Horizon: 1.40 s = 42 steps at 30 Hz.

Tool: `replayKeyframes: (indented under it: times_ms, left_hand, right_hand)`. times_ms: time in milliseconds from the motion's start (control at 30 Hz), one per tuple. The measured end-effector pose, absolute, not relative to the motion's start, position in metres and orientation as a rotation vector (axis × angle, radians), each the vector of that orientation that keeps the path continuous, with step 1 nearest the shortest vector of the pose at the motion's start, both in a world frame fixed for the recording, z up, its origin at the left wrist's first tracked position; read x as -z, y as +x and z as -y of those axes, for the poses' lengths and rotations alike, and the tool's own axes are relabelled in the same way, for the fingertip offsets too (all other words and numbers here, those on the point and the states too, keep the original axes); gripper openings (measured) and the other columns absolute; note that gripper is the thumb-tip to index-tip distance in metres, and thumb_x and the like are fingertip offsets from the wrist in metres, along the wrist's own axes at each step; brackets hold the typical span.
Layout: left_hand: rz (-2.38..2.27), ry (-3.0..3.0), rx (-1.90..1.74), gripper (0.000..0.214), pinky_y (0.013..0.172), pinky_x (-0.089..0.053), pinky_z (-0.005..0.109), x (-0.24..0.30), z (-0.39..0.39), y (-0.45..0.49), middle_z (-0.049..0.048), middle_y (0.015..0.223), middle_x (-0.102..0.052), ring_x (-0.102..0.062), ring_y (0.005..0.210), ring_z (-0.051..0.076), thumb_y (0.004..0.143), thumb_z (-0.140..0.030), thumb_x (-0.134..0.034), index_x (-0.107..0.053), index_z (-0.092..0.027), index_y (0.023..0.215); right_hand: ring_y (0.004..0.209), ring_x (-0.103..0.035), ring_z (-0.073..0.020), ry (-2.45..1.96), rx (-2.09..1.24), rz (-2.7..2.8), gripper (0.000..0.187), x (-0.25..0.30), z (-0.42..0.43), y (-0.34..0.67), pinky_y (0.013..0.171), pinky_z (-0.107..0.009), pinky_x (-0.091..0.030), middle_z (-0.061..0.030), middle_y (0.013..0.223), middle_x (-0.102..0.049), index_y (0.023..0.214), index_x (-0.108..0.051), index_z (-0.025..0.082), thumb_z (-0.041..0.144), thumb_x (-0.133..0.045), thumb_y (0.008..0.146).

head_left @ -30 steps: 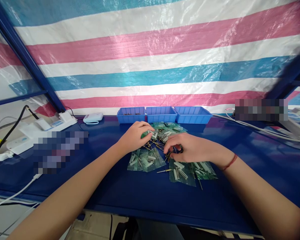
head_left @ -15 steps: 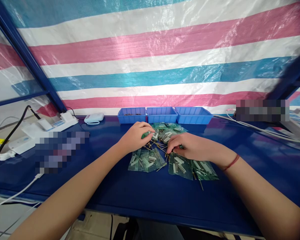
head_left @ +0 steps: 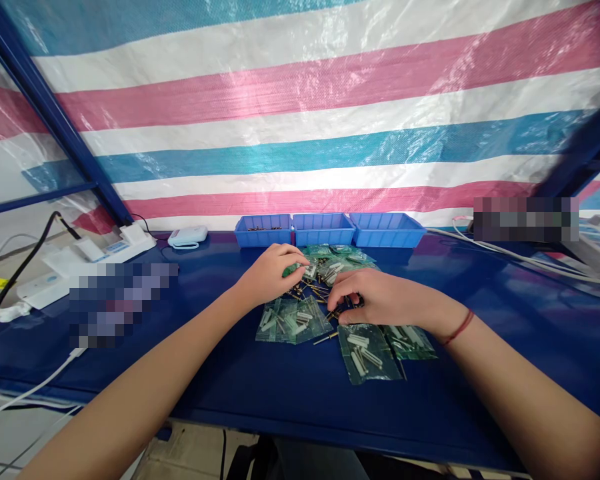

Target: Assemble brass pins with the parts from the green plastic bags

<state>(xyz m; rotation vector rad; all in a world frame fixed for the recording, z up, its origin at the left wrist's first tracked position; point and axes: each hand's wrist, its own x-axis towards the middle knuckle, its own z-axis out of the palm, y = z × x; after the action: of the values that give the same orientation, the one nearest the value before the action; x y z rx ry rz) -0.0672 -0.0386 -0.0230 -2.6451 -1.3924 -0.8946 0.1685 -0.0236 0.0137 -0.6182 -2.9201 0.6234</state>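
Observation:
My left hand (head_left: 273,272) is curled round a small green-tinted plastic bag (head_left: 294,269) at the left side of a heap; its fingertips are partly hidden. My right hand (head_left: 380,297) hovers low over loose brass-coloured screws (head_left: 315,288), thumb and fingers apart, the fingertips among the screws. Just below it, a clear bag of white plugs and screws (head_left: 370,353) lies flat, overlapping another green bag (head_left: 411,340). Two more such bags (head_left: 293,320) lie side by side below my left hand. Several green bags (head_left: 347,252) are piled behind. One single screw (head_left: 325,338) lies near the front.
Three blue bins stand in a row at the back: the left bin (head_left: 263,239) holds small screws, beside the middle bin (head_left: 324,235) and right bin (head_left: 387,233). A power strip (head_left: 87,267), a white device (head_left: 187,237) and cables are on the left; more cables (head_left: 520,257) run right.
The bag under my right hand has slid toward me and now lies nearer the front. My right hand has shifted slightly left with its fingers wider apart. My left hand stays put.

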Motion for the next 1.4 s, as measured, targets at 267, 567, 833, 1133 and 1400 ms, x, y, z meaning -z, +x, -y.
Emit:
replayKeyframes:
  times_ms: [267,567,833,1133,1400]
  left_hand:
    - [1.497,-2.688,1.038,0.023,0.087,-0.048,0.038,0.016,0.045,-0.061,0.0063,0.110,-0.066,-0.059,0.099,0.021,0.091,-0.027,-0.050,-0.068,-0.022,0.104]
    - [1.781,-2.978,1.427,0.020,0.063,-0.048,0.027,0.009,0.056,-0.045,0.0042,0.093,-0.070,-0.062,0.074,0.015,0.088,-0.031,-0.054,-0.066,-0.020,0.099]
    - [1.728,-2.962,1.577,0.018,0.059,-0.047,0.027,0.011,0.056,-0.047,0.0025,0.084,-0.066,-0.057,0.066,0.013,0.086,-0.035,-0.058,-0.064,-0.021,0.096]
    - [1.733,-2.943,1.629,0.018,0.054,-0.043,0.026,0.011,0.056,-0.045,0.0009,0.076,-0.062,-0.053,0.060,0.011,0.086,-0.037,-0.058,-0.064,-0.021,0.093]
    - [1.728,-2.770,1.552,0.022,0.059,-0.049,0.027,0.009,0.058,-0.043,0.0031,0.088,-0.068,-0.059,0.066,0.013,0.087,-0.035,-0.056,-0.065,-0.022,0.102]
  right_hand:
    - [0.070,-0.061,-0.0146,-0.748,-0.735,2.556,0.016,-0.013,0.022,0.169,0.064,-0.029,-0.047,-0.0035,0.085,-0.070,0.091,-0.069,0.019,0.026,-0.056,0.087]
    - [0.086,-0.065,-0.0164,-0.774,-1.180,2.018,0.023,-0.013,0.025,0.161,0.076,-0.032,-0.051,-0.0060,0.096,-0.071,0.098,-0.068,0.019,0.035,-0.065,0.082]
    - [0.069,-0.058,-0.0133,-0.838,-1.197,1.977,0.025,-0.009,0.022,0.161,0.063,-0.030,-0.048,-0.0037,0.080,-0.067,0.095,-0.070,0.021,0.041,-0.065,0.082]
    - [0.064,-0.055,-0.0121,-0.830,-1.176,2.001,0.026,-0.008,0.023,0.160,0.060,-0.029,-0.048,-0.0030,0.080,-0.064,0.096,-0.068,0.020,0.041,-0.065,0.082]
    - [0.067,-0.056,-0.0142,-0.822,-0.713,2.082,0.016,-0.009,0.028,0.155,0.061,-0.031,-0.049,-0.0041,0.082,-0.062,0.093,-0.062,0.018,0.030,-0.061,0.082]
